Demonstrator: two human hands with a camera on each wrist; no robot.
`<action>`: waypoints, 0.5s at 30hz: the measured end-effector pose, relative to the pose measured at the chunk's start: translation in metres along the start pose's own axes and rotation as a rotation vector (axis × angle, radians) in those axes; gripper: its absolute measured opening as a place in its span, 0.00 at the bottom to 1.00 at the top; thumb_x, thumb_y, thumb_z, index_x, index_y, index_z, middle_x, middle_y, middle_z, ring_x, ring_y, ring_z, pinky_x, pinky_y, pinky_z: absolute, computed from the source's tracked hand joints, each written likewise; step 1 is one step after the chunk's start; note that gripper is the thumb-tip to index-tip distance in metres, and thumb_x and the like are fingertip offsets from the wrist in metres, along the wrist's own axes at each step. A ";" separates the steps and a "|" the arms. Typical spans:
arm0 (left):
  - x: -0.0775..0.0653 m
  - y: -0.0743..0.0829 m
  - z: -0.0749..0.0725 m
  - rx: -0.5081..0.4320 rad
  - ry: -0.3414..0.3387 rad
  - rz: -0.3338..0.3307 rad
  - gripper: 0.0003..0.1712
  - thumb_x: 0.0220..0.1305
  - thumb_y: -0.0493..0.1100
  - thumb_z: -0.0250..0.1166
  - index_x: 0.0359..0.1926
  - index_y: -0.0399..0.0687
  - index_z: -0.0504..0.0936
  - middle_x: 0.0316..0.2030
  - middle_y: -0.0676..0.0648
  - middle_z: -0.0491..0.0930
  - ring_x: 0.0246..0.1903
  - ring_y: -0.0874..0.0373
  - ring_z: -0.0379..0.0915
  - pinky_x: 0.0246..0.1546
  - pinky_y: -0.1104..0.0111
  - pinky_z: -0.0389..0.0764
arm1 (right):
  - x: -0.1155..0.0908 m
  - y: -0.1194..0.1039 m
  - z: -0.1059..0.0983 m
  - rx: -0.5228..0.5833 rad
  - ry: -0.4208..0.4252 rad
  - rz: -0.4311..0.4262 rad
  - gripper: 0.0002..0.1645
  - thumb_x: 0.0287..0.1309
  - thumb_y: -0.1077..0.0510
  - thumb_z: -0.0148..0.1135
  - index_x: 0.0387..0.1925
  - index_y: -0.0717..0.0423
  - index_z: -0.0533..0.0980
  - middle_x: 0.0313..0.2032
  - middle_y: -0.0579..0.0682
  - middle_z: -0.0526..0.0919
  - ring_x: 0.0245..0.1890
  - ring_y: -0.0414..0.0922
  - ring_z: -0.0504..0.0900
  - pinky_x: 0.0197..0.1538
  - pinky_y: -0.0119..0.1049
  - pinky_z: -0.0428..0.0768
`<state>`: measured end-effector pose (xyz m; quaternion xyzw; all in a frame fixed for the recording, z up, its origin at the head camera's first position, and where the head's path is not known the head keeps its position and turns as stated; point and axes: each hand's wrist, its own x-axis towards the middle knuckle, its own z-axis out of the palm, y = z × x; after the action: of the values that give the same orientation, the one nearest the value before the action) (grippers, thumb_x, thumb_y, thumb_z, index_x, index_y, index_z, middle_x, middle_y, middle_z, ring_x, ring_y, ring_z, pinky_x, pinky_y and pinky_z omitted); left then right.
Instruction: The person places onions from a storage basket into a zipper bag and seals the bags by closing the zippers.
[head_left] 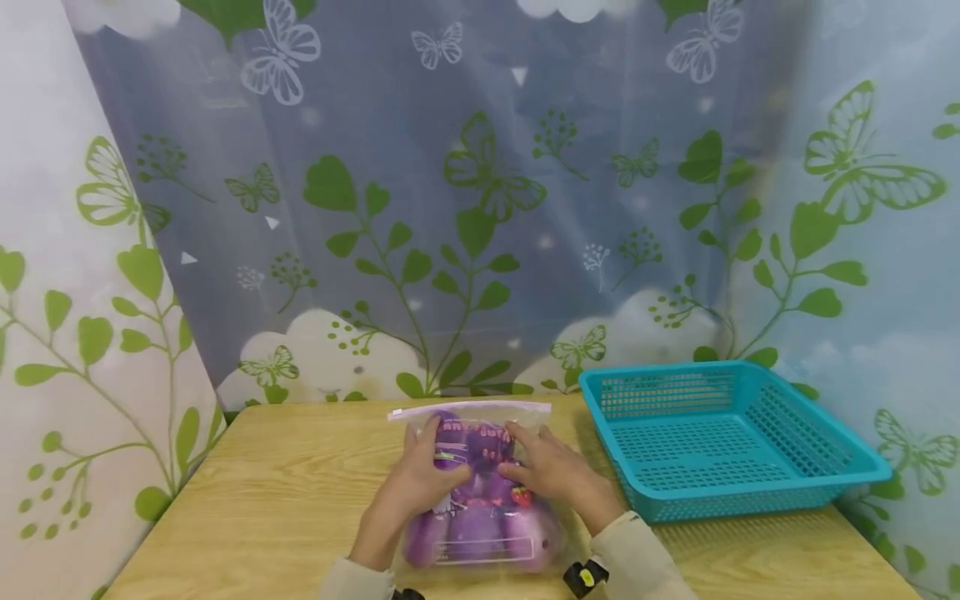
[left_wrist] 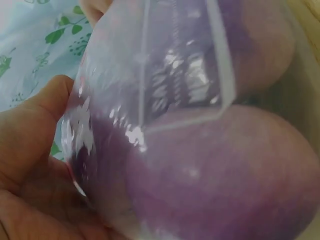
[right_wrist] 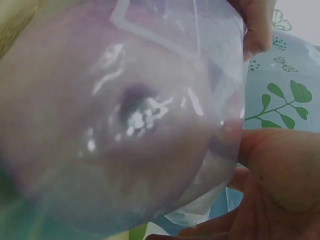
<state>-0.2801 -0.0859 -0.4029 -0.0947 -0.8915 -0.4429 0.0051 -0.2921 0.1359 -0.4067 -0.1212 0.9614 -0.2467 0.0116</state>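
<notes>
A clear slider zip bag (head_left: 480, 487) with a pale pink strip and purple print, including a small strawberry, lies on the wooden table. Several rounded purple-and-whitish things (head_left: 480, 533) fill its lower part; their kind is unclear through the plastic. My left hand (head_left: 420, 475) holds the bag's left side, thumb on the front. On the right side my right hand (head_left: 558, 471) grips it likewise. The left wrist view has the left thumb (left_wrist: 52, 97) against the plastic; in the right wrist view one whitish round thing (right_wrist: 110, 125) shows a dark spot.
A turquoise perforated plastic basket (head_left: 735, 442) stands on the table's right side. The wood-grain table (head_left: 285, 492) ends at a curtain (head_left: 480, 250) printed with leaves and butterflies, which also hangs at both sides.
</notes>
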 end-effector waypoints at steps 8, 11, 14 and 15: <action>0.001 -0.004 -0.004 0.038 0.035 -0.003 0.54 0.53 0.45 0.71 0.79 0.44 0.58 0.77 0.21 0.44 0.62 0.23 0.71 0.50 0.43 0.87 | 0.000 0.000 0.002 0.023 0.008 0.012 0.44 0.68 0.40 0.64 0.79 0.43 0.60 0.74 0.71 0.63 0.75 0.72 0.60 0.72 0.78 0.62; 0.000 -0.005 -0.006 0.044 0.033 0.001 0.51 0.54 0.44 0.69 0.78 0.43 0.61 0.77 0.20 0.44 0.69 0.19 0.60 0.63 0.34 0.78 | -0.001 0.000 0.002 0.032 0.008 0.013 0.44 0.67 0.40 0.64 0.79 0.42 0.59 0.74 0.72 0.62 0.76 0.73 0.59 0.73 0.79 0.60; 0.000 -0.005 -0.008 0.039 0.036 0.005 0.48 0.53 0.42 0.69 0.77 0.44 0.64 0.76 0.19 0.46 0.68 0.17 0.59 0.62 0.33 0.78 | -0.002 0.000 0.002 0.039 0.009 0.010 0.44 0.68 0.40 0.64 0.79 0.41 0.59 0.74 0.71 0.62 0.76 0.72 0.59 0.73 0.79 0.60; 0.000 -0.005 -0.010 0.039 0.040 0.006 0.48 0.53 0.42 0.70 0.76 0.44 0.66 0.75 0.18 0.47 0.67 0.18 0.62 0.60 0.34 0.80 | -0.002 0.000 0.002 0.041 0.009 0.007 0.44 0.68 0.40 0.63 0.79 0.42 0.59 0.74 0.71 0.63 0.76 0.72 0.59 0.73 0.79 0.60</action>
<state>-0.2816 -0.0963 -0.4008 -0.0883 -0.8994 -0.4273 0.0260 -0.2900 0.1354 -0.4085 -0.1166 0.9566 -0.2668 0.0107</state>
